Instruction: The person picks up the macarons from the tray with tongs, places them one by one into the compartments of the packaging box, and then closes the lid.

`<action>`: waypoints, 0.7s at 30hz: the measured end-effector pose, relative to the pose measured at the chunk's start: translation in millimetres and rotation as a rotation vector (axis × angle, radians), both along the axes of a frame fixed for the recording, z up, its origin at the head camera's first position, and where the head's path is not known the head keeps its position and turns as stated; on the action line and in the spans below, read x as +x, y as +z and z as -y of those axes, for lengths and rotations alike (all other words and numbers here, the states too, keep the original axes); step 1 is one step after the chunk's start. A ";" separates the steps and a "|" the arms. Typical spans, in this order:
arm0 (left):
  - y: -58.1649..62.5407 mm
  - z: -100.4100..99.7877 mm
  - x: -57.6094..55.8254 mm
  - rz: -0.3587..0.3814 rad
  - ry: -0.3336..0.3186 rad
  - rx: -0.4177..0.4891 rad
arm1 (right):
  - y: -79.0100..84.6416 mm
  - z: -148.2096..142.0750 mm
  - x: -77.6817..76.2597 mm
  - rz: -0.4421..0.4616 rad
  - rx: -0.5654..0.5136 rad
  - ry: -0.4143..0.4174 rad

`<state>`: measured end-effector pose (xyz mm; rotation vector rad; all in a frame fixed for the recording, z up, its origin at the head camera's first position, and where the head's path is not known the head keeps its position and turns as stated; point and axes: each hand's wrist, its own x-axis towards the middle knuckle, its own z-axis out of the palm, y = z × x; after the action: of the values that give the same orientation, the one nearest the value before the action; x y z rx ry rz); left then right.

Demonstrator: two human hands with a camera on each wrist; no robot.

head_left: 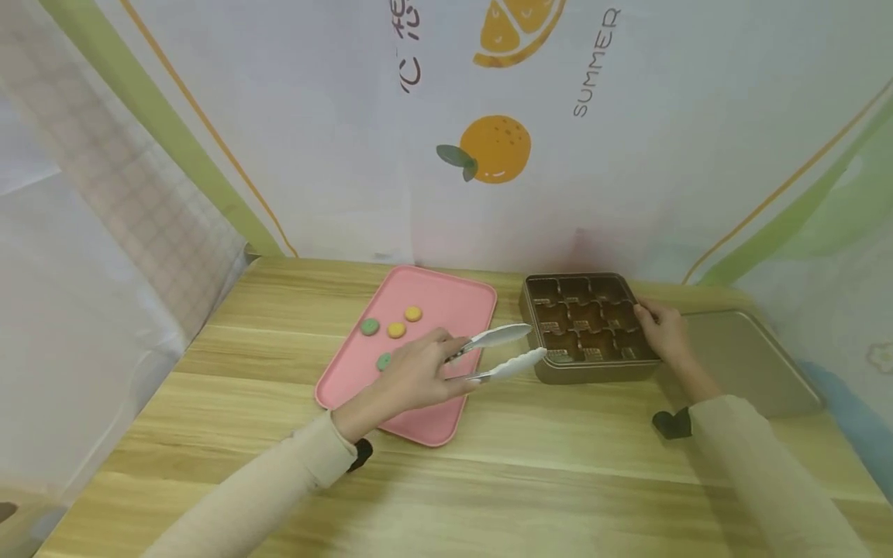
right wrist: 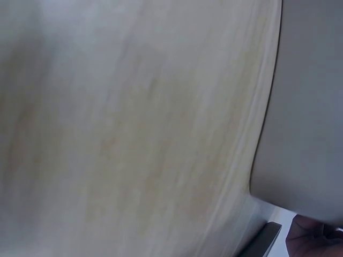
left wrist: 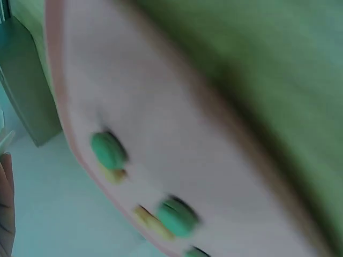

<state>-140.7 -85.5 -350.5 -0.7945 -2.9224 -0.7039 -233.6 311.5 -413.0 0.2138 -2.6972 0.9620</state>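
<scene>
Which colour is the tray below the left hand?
The tray is pink; the head view shows it best.

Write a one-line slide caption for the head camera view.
Over a pink tray of green and yellow macarons, the left hand holds white-tipped tongs; the right hand grips a nine-compartment box.

Tabletop point(head_left: 523, 480): tray point(head_left: 446, 298), left of centre, its rear edge near the tabletop's back edge. On tray: macarons point(head_left: 396, 330); one beside the left edge, one just right of it, a third behind and right of that, a fourth in front, partly hidden by the left grip point(head_left: 418, 373). Tongs point(head_left: 504, 335): in left grip, crossing above the tray's right edge, tips towards the compartment box point(head_left: 600, 374). Compartment box: right of tray, near the back edge; right grip point(head_left: 666, 333) at its right wall. Lid point(head_left: 739, 364): right of box, by the tabletop's right edge.
</scene>
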 end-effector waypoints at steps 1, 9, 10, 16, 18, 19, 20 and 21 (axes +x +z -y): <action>-1.8 9.3 4.3 -0.006 0.016 0.015 | 0.0 0.2 -0.2 -0.006 0.000 0.002; -9.7 77.5 34.9 -0.014 0.180 0.001 | 1.0 -1.0 -2.4 -0.022 -0.005 0.006; -10.4 83.6 37.7 -0.020 0.196 -0.009 | 1.1 -1.3 -2.5 -0.021 -0.003 0.005; -14.0 104.2 49.4 -0.081 0.227 -0.080 | 2.0 -2.0 -1.0 0.045 0.026 -0.004; -15.2 106.6 51.5 -0.103 0.224 -0.097 | 3.4 -1.7 -0.1 0.060 0.034 -0.005; -15.9 107.3 52.2 -0.111 0.225 -0.103 | 3.9 -1.5 0.4 0.063 0.035 -0.001; -16.6 107.8 52.6 -0.118 0.226 -0.108 | 4.5 -1.1 1.0 0.064 0.031 0.006; -17.2 108.1 52.9 -0.125 0.227 -0.113 | 4.8 -0.8 1.5 0.067 0.030 0.009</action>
<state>-87.8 -193.6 -367.7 -0.4819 -2.8947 -0.4576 -232.1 312.4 -408.2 0.2037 -2.7747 0.9483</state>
